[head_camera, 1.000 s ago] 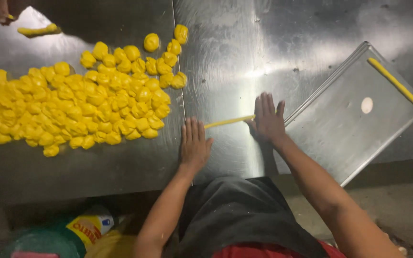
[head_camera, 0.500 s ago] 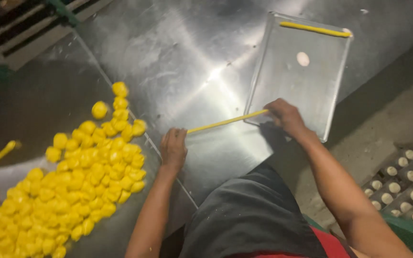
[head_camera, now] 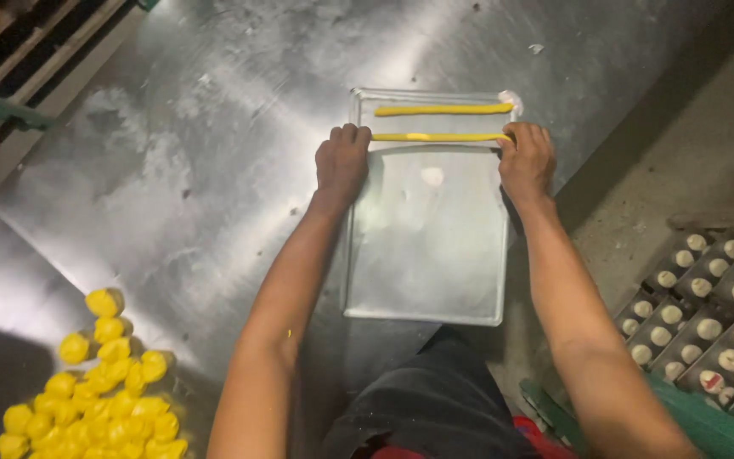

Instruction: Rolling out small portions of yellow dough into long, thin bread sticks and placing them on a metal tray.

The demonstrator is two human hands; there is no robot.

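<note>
A shiny metal tray [head_camera: 425, 272] lies on the steel table in front of me. Two long thin yellow dough strips lie across its far end, side by side. The far strip [head_camera: 443, 110] rests alone near the rim. My left hand [head_camera: 341, 161] pinches the left end of the near strip [head_camera: 439, 137], and my right hand [head_camera: 527, 161] pinches its right end, so the strip is stretched straight between them just over the tray's surface.
A heap of yellow dough lumps [head_camera: 99, 387] sits at the lower left of the steel table [head_camera: 214, 144]. Dark moulded trays with round white pieces [head_camera: 707, 323] stand at the lower right, past the table's edge. A slatted rack [head_camera: 19, 59] is at the upper left.
Both hands carried the stretched yellow strip from the table over to the tray and brought it down beside the first strip. My view swung right, so the dough heap slid to the lower left.
</note>
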